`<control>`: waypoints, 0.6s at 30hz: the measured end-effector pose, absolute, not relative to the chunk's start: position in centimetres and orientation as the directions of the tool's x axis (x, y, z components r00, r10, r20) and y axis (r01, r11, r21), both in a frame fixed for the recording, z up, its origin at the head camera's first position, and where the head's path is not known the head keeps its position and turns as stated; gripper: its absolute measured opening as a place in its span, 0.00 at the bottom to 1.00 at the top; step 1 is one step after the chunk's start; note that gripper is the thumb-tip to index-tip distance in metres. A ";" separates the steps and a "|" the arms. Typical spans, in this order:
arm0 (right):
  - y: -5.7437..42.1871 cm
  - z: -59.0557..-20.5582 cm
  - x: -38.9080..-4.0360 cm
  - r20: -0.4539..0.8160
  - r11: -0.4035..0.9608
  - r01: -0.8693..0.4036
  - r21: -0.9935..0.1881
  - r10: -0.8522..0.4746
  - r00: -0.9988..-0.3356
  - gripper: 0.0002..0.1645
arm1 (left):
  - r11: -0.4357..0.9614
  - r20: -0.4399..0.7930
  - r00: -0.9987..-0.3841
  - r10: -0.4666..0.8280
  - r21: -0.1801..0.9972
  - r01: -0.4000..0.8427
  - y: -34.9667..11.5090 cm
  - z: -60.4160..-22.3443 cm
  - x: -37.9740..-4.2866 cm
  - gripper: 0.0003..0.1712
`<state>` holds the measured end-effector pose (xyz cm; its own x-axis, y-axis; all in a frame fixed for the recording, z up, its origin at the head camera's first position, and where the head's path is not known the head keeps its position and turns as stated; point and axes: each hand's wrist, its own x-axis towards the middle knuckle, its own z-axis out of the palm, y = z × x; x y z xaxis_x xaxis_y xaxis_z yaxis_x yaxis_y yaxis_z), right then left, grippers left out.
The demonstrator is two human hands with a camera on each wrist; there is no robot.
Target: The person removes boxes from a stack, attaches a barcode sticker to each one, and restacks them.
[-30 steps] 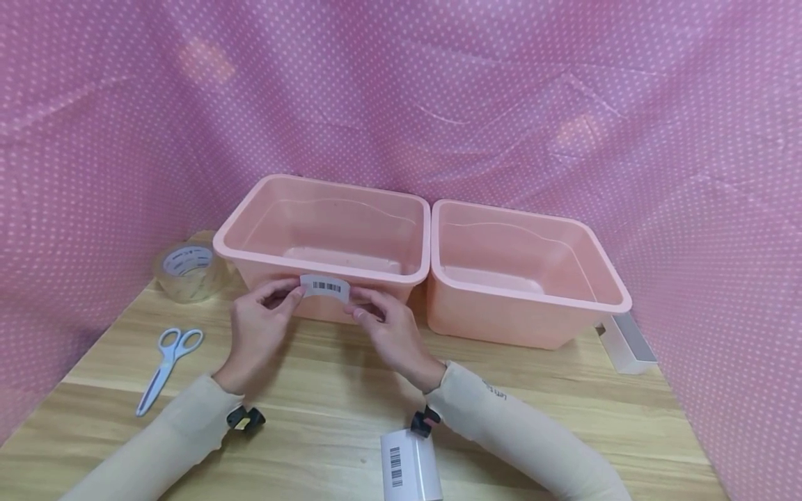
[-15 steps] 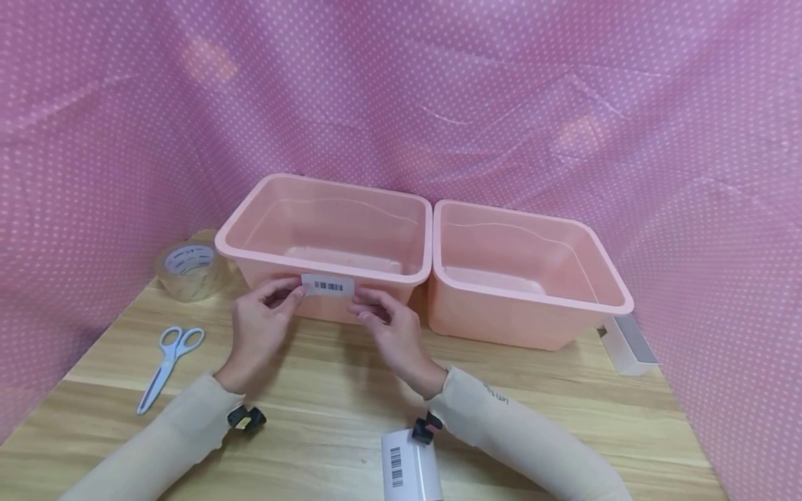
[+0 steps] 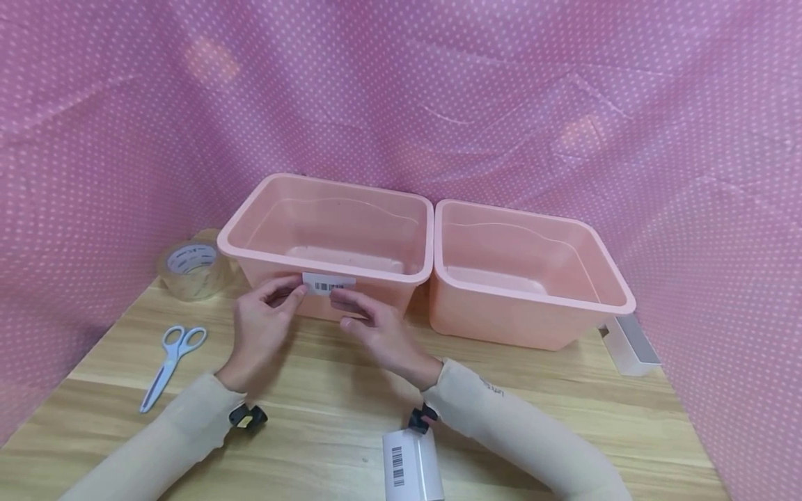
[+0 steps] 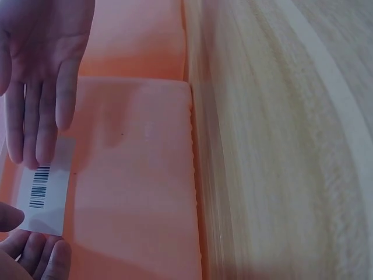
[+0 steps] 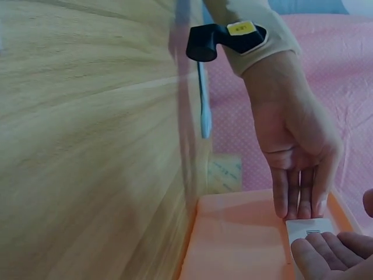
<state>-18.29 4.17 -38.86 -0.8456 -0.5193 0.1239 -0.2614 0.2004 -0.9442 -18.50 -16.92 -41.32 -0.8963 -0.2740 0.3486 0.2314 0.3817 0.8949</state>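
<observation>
A white barcode label (image 3: 316, 284) lies along the front wall of the left pink bin (image 3: 376, 296), just below the rim. My left hand (image 3: 263, 327) pinches the label's left end between thumb and fingers. My right hand (image 3: 388, 334) has its fingers extended and touches the label's face, covering part of its right half. From the left wrist view, the straight right fingertips (image 4: 45, 153) rest at the upper end of the label (image 4: 52, 201). The right wrist view shows the label (image 5: 300, 227) between both hands' fingertips.
A second pink bin (image 3: 501, 320) stands beside the first at right. A roll of labels (image 3: 407, 463) lies at the table's front. Blue scissors (image 3: 168, 365) and a roll of clear tape (image 3: 194, 275) are on the left; a white box (image 3: 626, 348) is far right.
My right hand let go of the label's right end and moved left onto its face. The label, bowed earlier, now lies flatter against the bin. The left hand has barely moved.
</observation>
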 end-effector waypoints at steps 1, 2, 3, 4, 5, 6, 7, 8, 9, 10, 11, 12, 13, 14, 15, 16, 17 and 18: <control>4.1 -38.9 -18.4 0.127 0.193 -0.262 -0.945 -0.524 -0.842 0.28 | 0.384 0.354 -0.895 -0.273 0.893 0.236 -16.9 -41.3 -18.5 0.12; 4.1 -38.9 -18.5 0.128 0.185 -0.261 -0.947 -0.527 -0.840 0.28 | 0.384 0.359 -0.893 -0.272 0.891 0.242 -16.9 -41.4 -18.5 0.12; 4.1 -38.8 -18.6 0.127 0.180 -0.258 -0.949 -0.530 -0.839 0.28 | 0.382 0.363 -0.891 -0.273 0.891 0.246 -16.9 -41.4 -18.5 0.12; 4.0 -38.8 -18.7 0.125 0.174 -0.253 -0.952 -0.531 -0.838 0.29 | 0.379 0.366 -0.889 -0.274 0.891 0.251 -16.9 -41.4 -18.5 0.11; 4.0 -38.8 -18.9 0.122 0.164 -0.244 -0.956 -0.533 -0.837 0.29 | 0.378 0.368 -0.888 -0.275 0.891 0.252 -16.9 -41.4 -18.6 0.11; 4.0 -38.8 -19.0 0.119 0.157 -0.236 -0.959 -0.533 -0.838 0.29 | 0.373 0.367 -0.888 -0.277 0.893 0.253 -16.9 -41.4 -18.6 0.11; 4.0 -38.7 -19.1 0.117 0.153 -0.231 -0.961 -0.532 -0.839 0.28 | 0.370 0.366 -0.888 -0.279 0.894 0.252 -16.8 -41.4 -18.6 0.11; 4.0 -38.7 -19.2 0.115 0.155 -0.229 -0.961 -0.531 -0.840 0.28 | 0.368 0.364 -0.888 -0.281 0.896 0.250 -16.8 -41.4 -18.6 0.11; 4.0 -38.7 -19.3 0.113 0.159 -0.228 -0.961 -0.528 -0.842 0.28 | 0.366 0.360 -0.889 -0.283 0.897 0.246 -16.8 -41.4 -18.6 0.11; 4.0 -38.7 -19.5 0.112 0.160 -0.227 -0.960 -0.526 -0.843 0.28 | 0.364 0.355 -0.890 -0.285 0.899 0.242 -16.8 -41.4 -18.6 0.11; 4.0 -38.7 -19.6 0.112 0.164 -0.229 -0.959 -0.523 -0.845 0.27 | 0.361 0.350 -0.892 -0.286 0.902 0.238 -16.8 -41.4 -18.6 0.11; 3.9 -38.7 -19.7 0.111 0.172 -0.231 -0.957 -0.520 -0.847 0.27 | 0.359 0.345 -0.894 -0.286 0.904 0.234 -16.8 -41.3 -18.6 0.12; 3.9 -38.7 -19.7 0.111 0.175 -0.232 -0.957 -0.519 -0.848 0.27 | 0.360 0.342 -0.895 -0.287 0.904 0.230 -16.8 -41.3 -18.6 0.12; 3.9 -38.7 -19.8 0.109 0.178 -0.231 -0.956 -0.518 -0.849 0.27 | 0.361 0.339 -0.896 -0.287 0.905 0.227 -16.8 -41.3 -18.6 0.12; 3.9 -38.7 -19.9 0.108 0.180 -0.232 -0.956 -0.517 -0.849 0.27 | 0.361 0.338 -0.897 -0.286 0.905 0.226 -16.8 -41.3 -18.6 0.12; 3.9 -38.7 -19.9 0.108 0.181 -0.231 -0.956 -0.517 -0.849 0.27 | 0.362 0.339 -0.897 -0.285 0.904 0.226 -16.8 -41.4 -18.6 0.12; 3.8 -38.7 -19.9 0.107 0.182 -0.231 -0.956 -0.516 -0.850 0.27 | 0.362 0.340 -0.897 -0.284 0.904 0.228 -16.8 -41.4 -18.6 0.12; 3.8 -38.6 -19.9 0.106 0.182 -0.230 -0.956 -0.517 -0.849 0.27 | 0.363 0.343 -0.896 -0.283 0.903 0.232 -16.8 -41.3 -18.6 0.12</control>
<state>-19.89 3.85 -38.62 -0.8494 -0.5168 0.1065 -0.2305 0.1819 -0.9559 -18.55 -16.79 -41.32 -0.8957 -0.2825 0.3433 0.2316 0.3626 0.9027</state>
